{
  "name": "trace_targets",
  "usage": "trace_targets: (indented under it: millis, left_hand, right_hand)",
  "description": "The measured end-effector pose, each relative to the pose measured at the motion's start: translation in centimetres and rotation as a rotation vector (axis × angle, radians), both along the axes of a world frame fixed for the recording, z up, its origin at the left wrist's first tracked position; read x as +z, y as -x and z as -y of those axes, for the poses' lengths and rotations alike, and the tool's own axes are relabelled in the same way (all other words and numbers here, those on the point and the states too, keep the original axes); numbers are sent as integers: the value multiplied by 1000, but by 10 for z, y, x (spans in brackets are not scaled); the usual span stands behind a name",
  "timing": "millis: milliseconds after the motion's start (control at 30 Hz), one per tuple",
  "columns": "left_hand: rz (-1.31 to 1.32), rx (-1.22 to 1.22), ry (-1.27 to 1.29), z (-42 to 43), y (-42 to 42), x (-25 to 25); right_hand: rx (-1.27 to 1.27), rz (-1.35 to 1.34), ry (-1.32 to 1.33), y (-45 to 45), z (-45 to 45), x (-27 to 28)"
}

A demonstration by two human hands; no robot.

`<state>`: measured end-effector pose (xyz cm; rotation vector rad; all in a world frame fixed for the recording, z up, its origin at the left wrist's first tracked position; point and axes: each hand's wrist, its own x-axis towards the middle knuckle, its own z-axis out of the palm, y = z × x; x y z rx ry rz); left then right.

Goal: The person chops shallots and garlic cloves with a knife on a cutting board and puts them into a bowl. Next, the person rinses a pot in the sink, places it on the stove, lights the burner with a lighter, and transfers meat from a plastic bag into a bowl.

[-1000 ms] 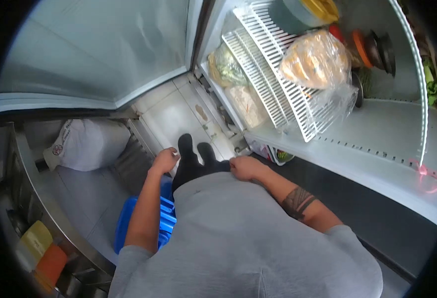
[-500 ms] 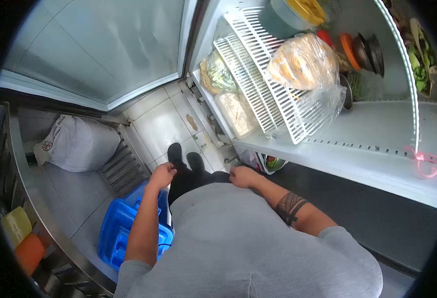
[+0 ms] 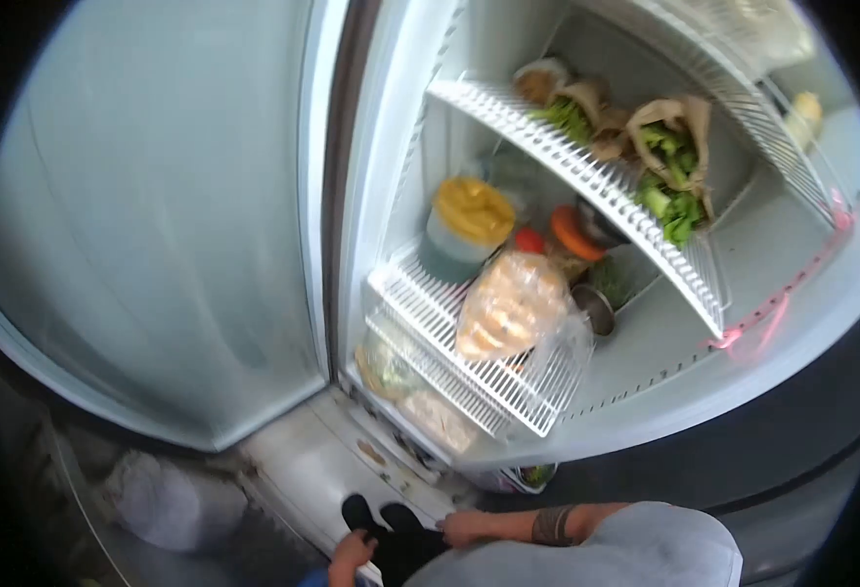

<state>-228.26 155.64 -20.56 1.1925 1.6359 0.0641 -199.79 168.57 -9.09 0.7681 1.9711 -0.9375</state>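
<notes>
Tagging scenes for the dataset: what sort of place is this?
Likely a kitchen, perhaps commercial: a tall open fridge, leafy greens on a wire shelf, and a yellow-topped tub below.

Smooth, softly shiny pane in the fridge door (image 3: 176, 196). White, plastic-looking, satin-smooth lining in the fridge cabinet (image 3: 381, 201). White-coated wire, slim and ribbed, in the upper shelf (image 3: 488, 112) and lower shelf (image 3: 415, 298). Thin, clear, crinkled plastic, glossy with highlights, in the bag of bread (image 3: 513, 305). Smooth translucent plastic in the tub (image 3: 445, 247), under a yellow plastic lid (image 3: 474, 210). Dull brown paper, creased and rough-edged, in the bag of leafy greens (image 3: 701, 127). Greyish metal with a muted sheen on the bowl (image 3: 594, 311). Matt grey cloth in the T-shirt (image 3: 606, 553), matt black cloth in the trousers (image 3: 405, 560). Pale, smooth, faintly glossy floor tiles (image 3: 303, 472)
</notes>
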Motion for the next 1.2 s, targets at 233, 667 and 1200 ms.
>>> trace_targets:
  millis: [233,667,1200]
  left_hand:
    - [21,-24,121,-15,22,59]
    - [-131,-195,306,-11,35,63]
    - [-166,176,132,78,-30,140]
  right_hand:
    - [127,-524,-377,67,2,169]
    - [671,-820,-212,66,11,378]
    - [684,-754,129,67,33,379]
